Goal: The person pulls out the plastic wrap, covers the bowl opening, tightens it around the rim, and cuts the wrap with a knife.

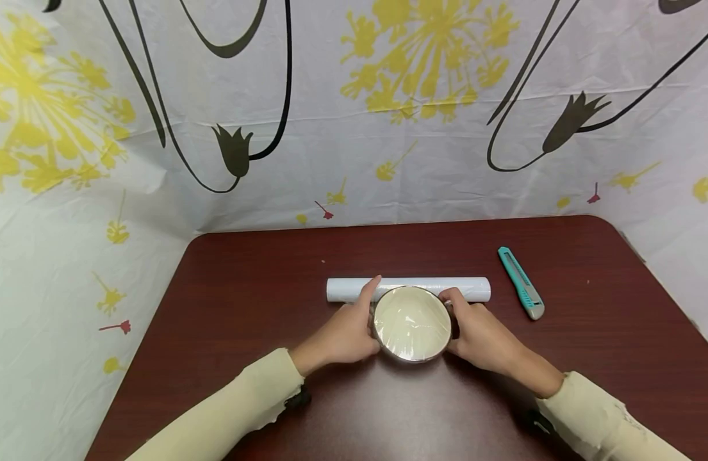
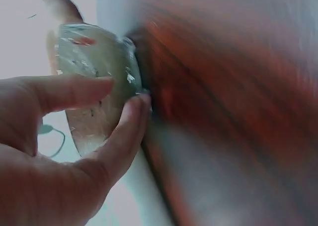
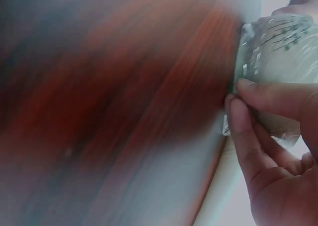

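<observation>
A round bowl (image 1: 411,323) with a cream inside and a dark rim is held between both hands, over the middle of the table. Clear plastic film (image 3: 251,44) covers its top and clings, wrinkled, to its patterned outer wall. From the left side, my left hand (image 1: 345,330) grips it, the thumb and a finger (image 2: 126,131) against the wrapped wall and edge. On the opposite side, my right hand (image 1: 483,336) holds the bowl, with thumb and fingertips close together at the film along its edge.
Just behind the bowl lies a white roll (image 1: 428,282), crosswise on the dark red-brown table (image 1: 261,269). A teal utility knife (image 1: 521,282) lies farther right. Patterned white sheeting (image 1: 330,160) rises behind the table and along its sides.
</observation>
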`<state>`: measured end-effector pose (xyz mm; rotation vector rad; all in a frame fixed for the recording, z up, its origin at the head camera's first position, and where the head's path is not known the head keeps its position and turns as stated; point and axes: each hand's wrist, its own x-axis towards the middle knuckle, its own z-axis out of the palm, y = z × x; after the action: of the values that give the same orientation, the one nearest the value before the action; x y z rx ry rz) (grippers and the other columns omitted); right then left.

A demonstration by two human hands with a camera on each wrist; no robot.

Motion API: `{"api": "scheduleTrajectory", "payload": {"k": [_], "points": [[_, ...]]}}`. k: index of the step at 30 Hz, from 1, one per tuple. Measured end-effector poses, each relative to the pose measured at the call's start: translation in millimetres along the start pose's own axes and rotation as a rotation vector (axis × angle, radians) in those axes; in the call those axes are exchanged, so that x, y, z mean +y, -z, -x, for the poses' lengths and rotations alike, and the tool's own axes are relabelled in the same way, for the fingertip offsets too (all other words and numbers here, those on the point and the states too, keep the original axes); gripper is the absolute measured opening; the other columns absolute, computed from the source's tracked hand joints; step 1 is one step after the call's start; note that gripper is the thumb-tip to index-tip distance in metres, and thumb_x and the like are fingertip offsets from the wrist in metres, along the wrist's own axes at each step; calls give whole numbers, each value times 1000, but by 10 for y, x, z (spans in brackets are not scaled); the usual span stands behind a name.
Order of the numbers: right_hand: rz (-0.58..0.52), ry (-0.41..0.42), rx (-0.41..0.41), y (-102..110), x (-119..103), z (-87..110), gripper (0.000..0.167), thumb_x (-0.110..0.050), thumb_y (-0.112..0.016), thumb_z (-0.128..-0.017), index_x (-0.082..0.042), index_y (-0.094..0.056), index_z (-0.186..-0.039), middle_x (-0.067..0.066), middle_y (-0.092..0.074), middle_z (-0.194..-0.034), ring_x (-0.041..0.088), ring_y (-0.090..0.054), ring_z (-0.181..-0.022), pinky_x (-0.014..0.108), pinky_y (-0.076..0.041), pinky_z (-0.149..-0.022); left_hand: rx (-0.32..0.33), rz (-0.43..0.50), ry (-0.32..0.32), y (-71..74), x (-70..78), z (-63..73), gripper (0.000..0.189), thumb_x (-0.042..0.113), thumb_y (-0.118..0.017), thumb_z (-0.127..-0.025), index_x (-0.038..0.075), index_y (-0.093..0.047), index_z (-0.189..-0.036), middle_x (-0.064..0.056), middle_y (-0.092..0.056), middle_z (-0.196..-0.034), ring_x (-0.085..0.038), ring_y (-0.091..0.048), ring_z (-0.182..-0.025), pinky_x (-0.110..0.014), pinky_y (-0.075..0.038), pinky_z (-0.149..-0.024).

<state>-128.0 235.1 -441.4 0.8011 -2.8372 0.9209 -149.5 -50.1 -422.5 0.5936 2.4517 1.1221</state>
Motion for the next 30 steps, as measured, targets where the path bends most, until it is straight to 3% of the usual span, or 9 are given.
{"api": "scheduleTrajectory", "payload": {"k": [4,8,15,20,24,27,30], "points": [[-37,0,30,-27,4,17,82,-4,-99,-74,-3,-47,-137,7,-82,-104,15,-76,-82,40,-63,-71,-23,264,90,4,17,46,115,-10,-74,-84,9,-9,-176,-4,-77,-94,-13,-69,-73,-27,-55,-61],[-76,1,52,-74,57,21,83,-2,-96,-73,-1,-45,-139,4,-82,-98,11,-72,-77,35,-59,-66,-7,486,150,-20,30,79,108,-10,-71,-86,8,-12,-175,-14,-77,-102,-18,-70,-86,-26,-54,-69],[-86,-93,-15,-7,-82,-2,82,2,-95,-75,-1,-45,-140,-12,-76,-88,1,-58,-70,29,-53,-64,15,699,179,-20,6,161,106,-8,-73,-91,11,-12,-175,-20,-76,-111,-21,-72,-101,-29,-57,-88],[-149,-79,-8,27,-92,31,86,7,-91,-73,2,-43,-144,-16,-74,-85,3,-66,-74,28,-59,-67,36,864,192,-45,23,273,103,-13,-63,-87,8,-11,-173,-25,-72,-120,-19,-69,-96,-29,-58,-91],[-241,-110,-7,99,-120,82,88,13,-87,-76,6,-39,-150,-7,-78,-92,8,-75,-80,29,-66,-71,74,880,209,-52,38,379,90,-10,-63,-87,0,-20,-166,-31,-63,-134,-22,-68,-102,-34,-58,-100],[-300,-146,-2,142,-141,127,85,14,-89,-79,8,-41,-149,1,-80,-100,14,-78,-85,30,-67,-75,91,861,205,-38,30,446,79,-3,-64,-94,-10,-27,-163,-38,-51,-150,-34,-66,-122,-45,-53,-115],[-309,-163,15,156,-167,174,78,12,-91,-80,7,-45,-144,5,-81,-106,20,-80,-91,31,-68,-79,74,864,197,-37,11,479,75,3,-64,-99,-18,-28,-161,-42,-37,-162,-47,-53,-144,-55,-42,-125]]}}
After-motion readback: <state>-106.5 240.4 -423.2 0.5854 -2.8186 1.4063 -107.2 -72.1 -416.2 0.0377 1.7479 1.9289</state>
